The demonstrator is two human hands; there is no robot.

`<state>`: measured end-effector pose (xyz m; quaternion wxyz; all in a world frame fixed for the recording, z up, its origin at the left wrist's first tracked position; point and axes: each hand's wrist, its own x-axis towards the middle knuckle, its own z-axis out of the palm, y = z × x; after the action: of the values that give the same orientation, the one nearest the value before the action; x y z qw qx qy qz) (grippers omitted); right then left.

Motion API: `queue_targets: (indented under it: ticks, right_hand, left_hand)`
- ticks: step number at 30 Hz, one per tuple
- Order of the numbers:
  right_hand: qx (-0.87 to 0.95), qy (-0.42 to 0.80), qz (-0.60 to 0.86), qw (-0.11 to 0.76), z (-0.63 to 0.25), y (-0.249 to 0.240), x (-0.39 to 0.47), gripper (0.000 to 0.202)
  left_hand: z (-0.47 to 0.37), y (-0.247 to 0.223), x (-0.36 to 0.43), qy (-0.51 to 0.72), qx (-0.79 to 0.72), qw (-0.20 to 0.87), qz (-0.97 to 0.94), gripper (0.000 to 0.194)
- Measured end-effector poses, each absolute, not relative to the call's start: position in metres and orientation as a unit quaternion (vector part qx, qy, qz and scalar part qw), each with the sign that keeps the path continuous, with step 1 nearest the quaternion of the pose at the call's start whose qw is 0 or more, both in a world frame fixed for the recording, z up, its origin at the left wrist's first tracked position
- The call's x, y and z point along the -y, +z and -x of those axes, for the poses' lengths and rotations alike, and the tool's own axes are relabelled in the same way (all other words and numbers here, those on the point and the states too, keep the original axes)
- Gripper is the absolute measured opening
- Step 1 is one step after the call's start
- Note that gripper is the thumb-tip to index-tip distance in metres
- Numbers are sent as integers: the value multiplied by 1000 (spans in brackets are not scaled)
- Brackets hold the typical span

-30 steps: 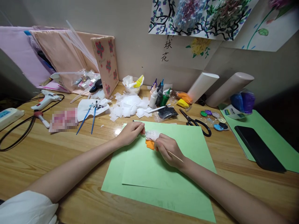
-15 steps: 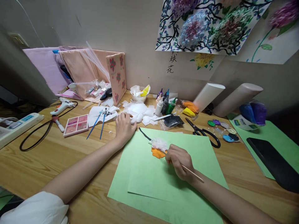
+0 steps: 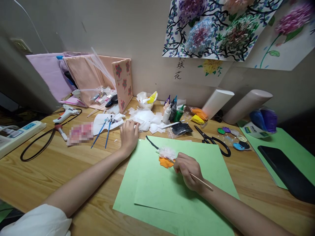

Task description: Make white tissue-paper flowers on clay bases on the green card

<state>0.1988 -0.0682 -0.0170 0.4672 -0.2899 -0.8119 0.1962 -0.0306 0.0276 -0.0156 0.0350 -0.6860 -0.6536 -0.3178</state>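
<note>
Clearly, right hand (image 3: 189, 170) clamps wooden stick (image 3: 201, 181), tip up-left toward orange piece (image 3: 165, 163). Left hand (image 3: 129, 135) is nearer white paper squares (image 3: 145, 115); finger grip unclear.

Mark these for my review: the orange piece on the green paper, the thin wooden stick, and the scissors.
Orange piece (image 3: 165, 163): head view, middle of its visible surface.
Thin wooden stick (image 3: 201, 182): head view, shaft behind the right hand (image 3: 188, 170).
Scissors (image 3: 209, 137): head view, where blades meet handles.
</note>
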Motion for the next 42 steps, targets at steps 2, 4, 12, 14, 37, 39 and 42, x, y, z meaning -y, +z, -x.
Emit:
queue_targets:
  ticks: [2, 4, 12, 14, 37, 39, 42]
  right_hand:
    - [809, 201, 288, 471, -199, -16, 69, 37]
    - [807, 206, 288, 473, -198, -16, 69, 37]
    - [804, 211, 288, 475, -200, -18, 68, 36]
    - [809, 207, 279, 475, -200, -18, 67, 36]
    - [822, 250, 375, 349, -199, -18, 60, 41]
    - [814, 267, 376, 353, -199, -16, 60, 41]
    - [805, 286, 375, 360, -198, -13, 60, 41]
  left_hand:
    - [31, -16, -28, -334, 653, 26, 679, 22]
    - [31, -15, -28, -356, 649, 13, 673, 21]
    - [22, -8, -19, -450, 496, -106, 735, 19]
    - [17, -8, -12, -456, 451, -129, 757, 17]
    - [7, -3, 4, -294, 278, -439, 802, 18]
    - [5, -3, 7, -266, 244, -447, 818, 16]
    - [3, -5, 10, -260, 246, -390, 849, 14]
